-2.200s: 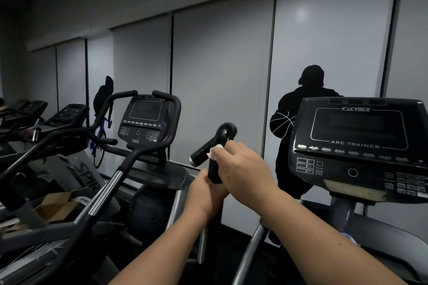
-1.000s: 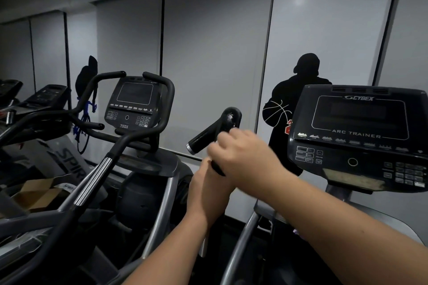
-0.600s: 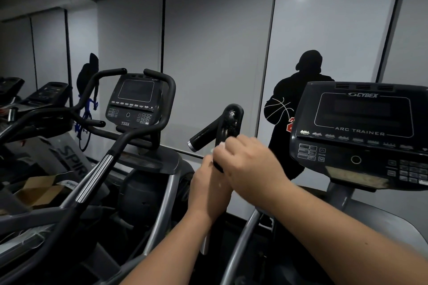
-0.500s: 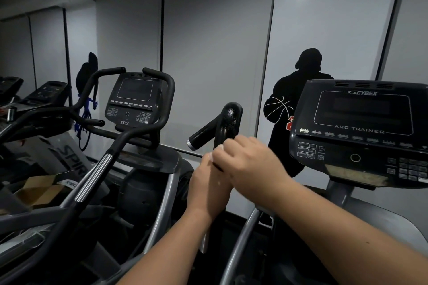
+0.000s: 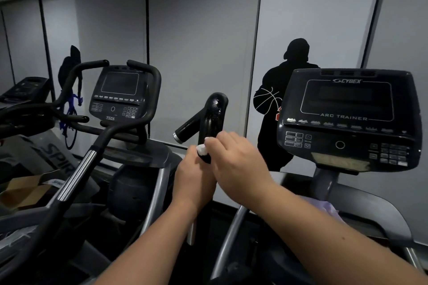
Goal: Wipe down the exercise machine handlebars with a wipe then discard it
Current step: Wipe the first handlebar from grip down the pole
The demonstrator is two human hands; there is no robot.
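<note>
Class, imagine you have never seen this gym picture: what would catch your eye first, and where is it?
First, two hands at centre: the left hand grips the black handlebar while the right hand holds a white wipe against it. Next, the Cybex console at right, and behind it a black basketball-player silhouette on the grey wall.

wipe (image 5: pixel 202 149): mostly hidden by hands | handlebar (image 5: pixel 214 113): lower part covered

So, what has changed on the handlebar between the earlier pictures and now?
The right hand slid slightly down the black handlebar, and the white wipe now shows again at its fingertips. The left hand still grips the bar just below. Nothing was let go.
</note>
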